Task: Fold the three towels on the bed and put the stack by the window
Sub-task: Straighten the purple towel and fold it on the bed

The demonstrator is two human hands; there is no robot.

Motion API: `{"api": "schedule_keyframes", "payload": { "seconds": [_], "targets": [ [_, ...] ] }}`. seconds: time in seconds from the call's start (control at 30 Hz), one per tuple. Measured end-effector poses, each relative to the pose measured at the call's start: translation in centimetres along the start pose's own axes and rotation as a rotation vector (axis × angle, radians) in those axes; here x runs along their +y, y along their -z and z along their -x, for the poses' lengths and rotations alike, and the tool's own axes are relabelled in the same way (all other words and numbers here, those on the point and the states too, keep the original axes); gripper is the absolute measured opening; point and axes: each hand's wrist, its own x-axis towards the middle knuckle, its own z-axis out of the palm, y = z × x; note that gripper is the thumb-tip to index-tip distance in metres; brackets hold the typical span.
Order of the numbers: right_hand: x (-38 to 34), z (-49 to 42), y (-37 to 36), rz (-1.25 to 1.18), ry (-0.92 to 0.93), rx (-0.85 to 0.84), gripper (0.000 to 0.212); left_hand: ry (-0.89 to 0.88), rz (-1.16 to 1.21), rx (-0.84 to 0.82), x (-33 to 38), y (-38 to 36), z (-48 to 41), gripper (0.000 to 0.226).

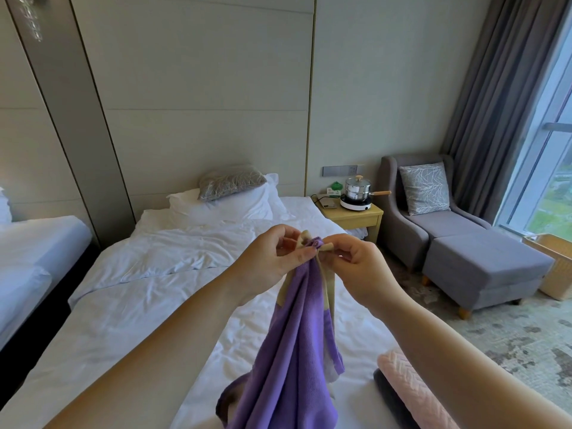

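Purple towel (288, 351), ribbed knit with beige edging, hangs bunched from its top edge. Long axis vertical, top end up at the hands, lower end runs out of view at the bottom. Left hand (272, 258) and right hand (356, 264) almost touch, fingers of both curled and pinching the top edge. Towel is held above the white bed (139, 289), near its foot. Folded pink towel (411, 388) lies on the bed at lower right, touching a dark towel (390, 397) beside it. Window (551, 168) at far right, grey footstool (483, 267) near it.
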Motion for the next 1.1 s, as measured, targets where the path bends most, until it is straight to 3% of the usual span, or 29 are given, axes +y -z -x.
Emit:
{"api": "schedule_keyframes", "payload": {
  "seconds": [0.17,0.5,0.67,0.87,1.0,1.1],
  "targets": [
    [0.1,-0.1,0.1,-0.029,-0.003,-0.017,0.016,-0.027,0.013,-0.048,0.4,1.2,0.2,0.018],
    [0.3,-0.4,0.0,-0.098,-0.027,-0.033,0.011,-0.118,-0.263,-0.025,1.3,0.4,0.7,0.032],
    [-0.1,-0.3,0.0,-0.102,-0.037,-0.097,0.012,-0.14,-0.103,-0.037,1.6,0.0,0.8,0.027],
    [-0.3,0.0,0.3,-0.143,-0.046,-0.173,0.012,-0.098,0.065,-0.167,1.0,0.4,0.9,0.017],
    [-0.5,0.1,0.4,-0.181,-0.074,-0.192,0.032,-0.081,0.101,-0.159,1.1,0.3,0.9,0.012],
    [-0.5,0.1,0.6,-0.183,-0.095,-0.229,0.029,-0.061,0.13,-0.165,1.2,0.2,0.9,0.015]
  ]
}}
